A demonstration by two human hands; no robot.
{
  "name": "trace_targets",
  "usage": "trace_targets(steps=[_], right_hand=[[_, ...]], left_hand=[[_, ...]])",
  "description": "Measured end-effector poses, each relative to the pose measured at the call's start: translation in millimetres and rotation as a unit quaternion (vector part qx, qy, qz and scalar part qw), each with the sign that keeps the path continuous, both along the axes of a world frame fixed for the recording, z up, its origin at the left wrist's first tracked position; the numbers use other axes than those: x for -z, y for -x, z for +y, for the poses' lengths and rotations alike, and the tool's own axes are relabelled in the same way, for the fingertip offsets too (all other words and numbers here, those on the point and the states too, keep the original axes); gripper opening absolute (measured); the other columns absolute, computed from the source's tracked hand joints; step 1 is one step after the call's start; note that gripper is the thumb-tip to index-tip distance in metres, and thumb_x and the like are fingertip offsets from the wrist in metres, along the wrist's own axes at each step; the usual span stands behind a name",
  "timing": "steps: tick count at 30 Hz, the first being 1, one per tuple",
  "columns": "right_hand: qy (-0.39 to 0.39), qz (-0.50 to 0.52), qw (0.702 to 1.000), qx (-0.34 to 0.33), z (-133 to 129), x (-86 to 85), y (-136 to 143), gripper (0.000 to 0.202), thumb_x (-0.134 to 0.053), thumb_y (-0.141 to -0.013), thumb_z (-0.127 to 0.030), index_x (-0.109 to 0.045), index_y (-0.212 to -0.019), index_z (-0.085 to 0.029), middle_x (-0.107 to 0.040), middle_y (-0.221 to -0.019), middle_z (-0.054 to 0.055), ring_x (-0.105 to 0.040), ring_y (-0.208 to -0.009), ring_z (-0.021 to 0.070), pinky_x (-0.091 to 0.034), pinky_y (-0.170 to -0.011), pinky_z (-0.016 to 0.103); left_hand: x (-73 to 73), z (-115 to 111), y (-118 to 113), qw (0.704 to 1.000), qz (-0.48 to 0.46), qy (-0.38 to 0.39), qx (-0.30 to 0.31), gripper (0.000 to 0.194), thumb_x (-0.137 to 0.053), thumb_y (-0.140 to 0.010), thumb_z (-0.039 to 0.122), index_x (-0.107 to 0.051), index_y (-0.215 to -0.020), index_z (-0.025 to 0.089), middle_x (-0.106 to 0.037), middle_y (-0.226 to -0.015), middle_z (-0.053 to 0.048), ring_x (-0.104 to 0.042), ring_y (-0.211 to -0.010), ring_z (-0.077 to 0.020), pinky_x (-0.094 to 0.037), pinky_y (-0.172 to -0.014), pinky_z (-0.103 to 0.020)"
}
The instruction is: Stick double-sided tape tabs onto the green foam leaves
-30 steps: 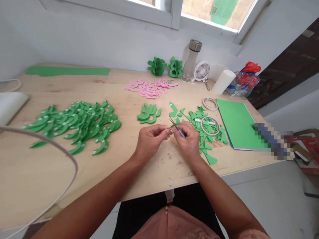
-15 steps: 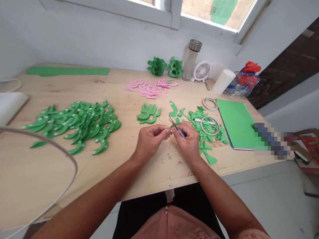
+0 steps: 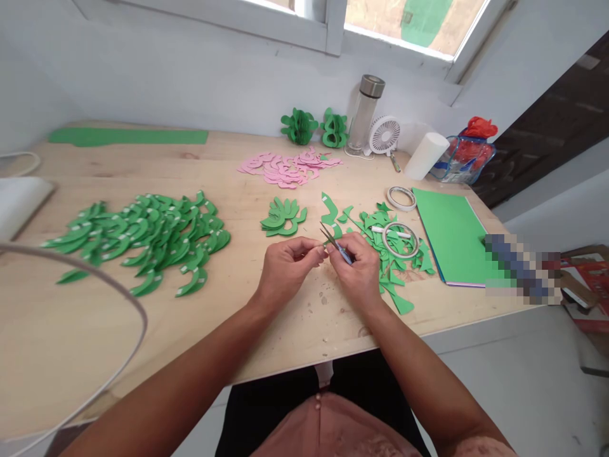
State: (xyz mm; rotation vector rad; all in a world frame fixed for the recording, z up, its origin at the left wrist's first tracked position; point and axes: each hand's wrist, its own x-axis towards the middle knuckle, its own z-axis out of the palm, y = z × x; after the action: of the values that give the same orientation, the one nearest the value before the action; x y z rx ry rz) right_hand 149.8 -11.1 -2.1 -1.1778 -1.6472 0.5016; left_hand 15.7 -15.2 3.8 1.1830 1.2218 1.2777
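My right hand point(image 3: 358, 260) is closed around a small pair of scissors point(image 3: 343, 254) with blue handles, its blades pointing up and away to the left. My left hand point(image 3: 292, 261) meets it fingertip to fingertip, with thumb and forefinger pinched on a curved green paper piece point(image 3: 335, 233); the pinched end is mostly hidden by the fingers. Just beyond lies another green cutout point(image 3: 329, 206) with a white tape patch. A small stack of green petal-shaped cutouts point(image 3: 284, 219) sits past my left hand. Green paper scraps point(image 3: 394, 270) are spread to the right of my right hand.
A large heap of green curved cutouts point(image 3: 157, 238) covers the left. Pink cutouts point(image 3: 285, 168) lie farther back, before two folded green paper shapes point(image 3: 299, 127). On the right are tape rolls point(image 3: 401, 240), green sheets point(image 3: 451, 235), a bottle point(image 3: 365, 117) and a fan point(image 3: 384, 135).
Almost nothing differs. The scissors have tilted very slightly in my right hand, and the view has shifted a touch; both hands stay together in the same place.
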Motion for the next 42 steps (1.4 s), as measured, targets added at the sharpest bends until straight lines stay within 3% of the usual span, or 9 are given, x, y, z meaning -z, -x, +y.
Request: trace_targets(steps=[29,42], right_hand=[[0.006,0.016,1.0,-0.014,0.4,3.2,1.2,0.011,-0.058,-0.079,-0.018,-0.063,-0.07,-0.019,-0.056,-0.07,0.0,-0.051,-0.065,0.0131,-0.04,-0.058,0.025],[0.021,0.015,0.999,-0.027,2.4,4.9,1.2,0.013,-0.056,-0.08,-0.017,-0.063,-0.07,-0.019,-0.056,-0.069,0.0,-0.052,-0.065,0.0132,-0.041,-0.06,0.025]], left_hand=[[1.9,1.0,-0.6,1.0,-0.007,-0.007,-0.014,0.008,-0.067,-0.067,0.021,-0.067,-0.061,0.016,-0.062,-0.058,0.002,-0.054,-0.054,-0.0094,-0.045,-0.054,-0.021],[6.1,1.8,2.6,0.996,0.077,-0.045,-0.028,0.01,-0.066,-0.071,0.023,-0.067,-0.064,0.015,-0.065,-0.062,0.001,-0.056,-0.057,-0.0097,-0.045,-0.057,-0.021]])
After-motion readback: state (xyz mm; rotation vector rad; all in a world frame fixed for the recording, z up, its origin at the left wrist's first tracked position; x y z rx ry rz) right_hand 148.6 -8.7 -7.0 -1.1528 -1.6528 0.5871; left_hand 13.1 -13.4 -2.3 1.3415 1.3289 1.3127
